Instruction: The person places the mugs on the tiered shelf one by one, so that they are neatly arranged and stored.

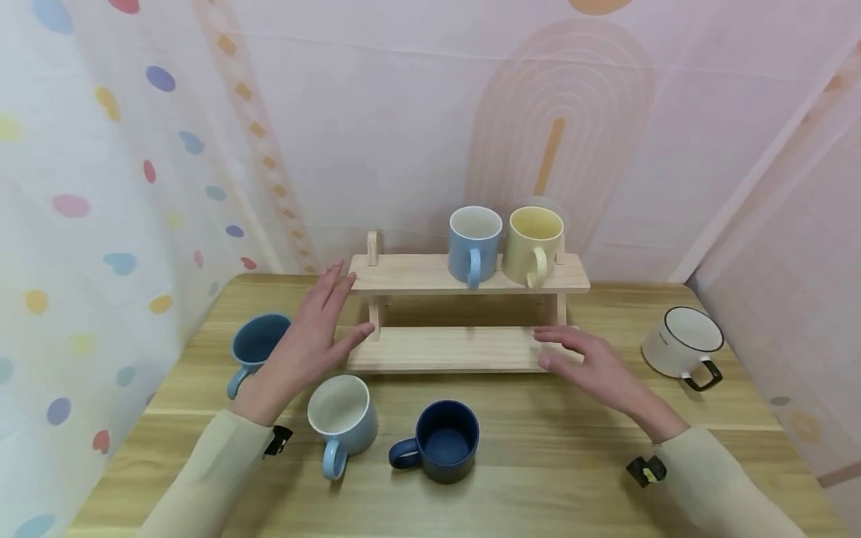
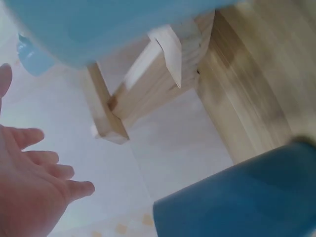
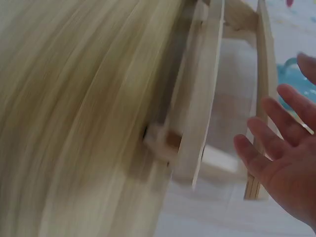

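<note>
"Shelf (image 1: 457, 350) stands on the table (image 1: 538, 463). How are the hands?"

"Left hand (image 1: 306, 344) by its left end, fingers spread; blue mug (image 1: 464, 252) and yellow mug (image 1: 521, 252) on top; right hand (image 1: 595, 366) near its lower right end, fingers apart. Both empty; I'd steady both ends evenly."

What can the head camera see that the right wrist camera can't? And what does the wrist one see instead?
Only the head view shows the left hand and mugs on the tabletop, like the dark blue mug and the white mug with a black handle.

Only the right wrist view shows the palm side of the right hand.

Both show the right hand, the wooden shelf and some of the tabletop.
</note>
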`<action>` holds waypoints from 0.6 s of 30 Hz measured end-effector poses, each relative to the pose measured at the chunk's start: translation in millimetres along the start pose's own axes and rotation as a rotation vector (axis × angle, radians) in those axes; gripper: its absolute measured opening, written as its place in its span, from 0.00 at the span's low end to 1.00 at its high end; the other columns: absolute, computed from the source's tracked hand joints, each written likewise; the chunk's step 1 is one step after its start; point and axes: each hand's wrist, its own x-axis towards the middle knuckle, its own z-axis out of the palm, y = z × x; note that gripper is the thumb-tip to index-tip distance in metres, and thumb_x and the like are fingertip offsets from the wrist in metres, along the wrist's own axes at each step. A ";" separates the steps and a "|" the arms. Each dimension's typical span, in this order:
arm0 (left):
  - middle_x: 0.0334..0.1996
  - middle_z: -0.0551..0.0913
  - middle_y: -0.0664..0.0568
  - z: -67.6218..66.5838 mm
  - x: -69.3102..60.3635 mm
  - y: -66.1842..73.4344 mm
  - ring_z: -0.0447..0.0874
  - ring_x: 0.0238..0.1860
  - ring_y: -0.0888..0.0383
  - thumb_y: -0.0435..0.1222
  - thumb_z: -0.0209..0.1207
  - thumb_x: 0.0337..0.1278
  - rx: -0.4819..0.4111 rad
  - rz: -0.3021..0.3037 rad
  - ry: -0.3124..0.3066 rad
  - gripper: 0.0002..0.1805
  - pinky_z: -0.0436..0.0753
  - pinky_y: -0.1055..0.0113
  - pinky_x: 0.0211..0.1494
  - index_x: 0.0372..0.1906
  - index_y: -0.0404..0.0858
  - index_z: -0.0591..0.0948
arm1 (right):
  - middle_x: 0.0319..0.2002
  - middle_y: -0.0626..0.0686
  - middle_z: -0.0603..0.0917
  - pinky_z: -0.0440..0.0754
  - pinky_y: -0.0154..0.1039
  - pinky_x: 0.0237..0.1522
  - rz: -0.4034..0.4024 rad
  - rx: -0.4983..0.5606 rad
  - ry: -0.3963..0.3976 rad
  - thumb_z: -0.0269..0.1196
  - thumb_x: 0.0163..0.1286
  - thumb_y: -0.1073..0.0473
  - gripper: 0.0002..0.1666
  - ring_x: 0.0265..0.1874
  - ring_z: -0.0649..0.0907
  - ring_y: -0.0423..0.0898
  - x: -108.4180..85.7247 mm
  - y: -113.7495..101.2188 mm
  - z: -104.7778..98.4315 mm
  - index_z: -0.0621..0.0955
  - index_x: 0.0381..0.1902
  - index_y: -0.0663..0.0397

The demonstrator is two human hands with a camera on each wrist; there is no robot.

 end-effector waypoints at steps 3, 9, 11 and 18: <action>0.83 0.48 0.38 -0.5 -9.4 7.1 0.45 0.82 0.37 0.51 0.60 0.74 -0.037 0.032 0.040 0.45 0.52 0.36 0.79 0.82 0.32 0.55 | 0.69 0.59 0.78 0.71 0.66 0.67 -0.055 -0.135 -0.052 0.67 0.74 0.52 0.28 0.70 0.74 0.63 -1.4 9.1 -4.5 0.80 0.66 0.59; 0.82 0.55 0.41 2.5 -26.6 29.2 0.53 0.80 0.39 0.49 0.56 0.77 -0.179 0.089 0.122 0.39 0.59 0.34 0.76 0.81 0.35 0.58 | 0.74 0.64 0.71 0.68 0.66 0.69 -0.133 -0.359 -0.127 0.66 0.75 0.52 0.31 0.73 0.68 0.67 -7.5 22.7 -9.3 0.76 0.70 0.61; 0.81 0.57 0.41 5.6 -32.4 38.1 0.56 0.79 0.39 0.50 0.54 0.79 -0.237 0.130 0.154 0.37 0.62 0.37 0.75 0.80 0.35 0.59 | 0.76 0.63 0.68 0.67 0.66 0.70 -0.139 -0.413 -0.155 0.66 0.75 0.50 0.34 0.75 0.66 0.66 -10.1 26.6 -8.9 0.74 0.73 0.60; 0.79 0.64 0.47 13.0 -51.8 66.2 0.63 0.77 0.45 0.52 0.51 0.80 -0.359 0.190 0.142 0.35 0.61 0.57 0.79 0.81 0.40 0.61 | 0.80 0.58 0.61 0.61 0.68 0.73 -0.120 -0.450 -0.224 0.63 0.76 0.41 0.42 0.78 0.61 0.62 -19.4 35.4 -3.8 0.67 0.79 0.55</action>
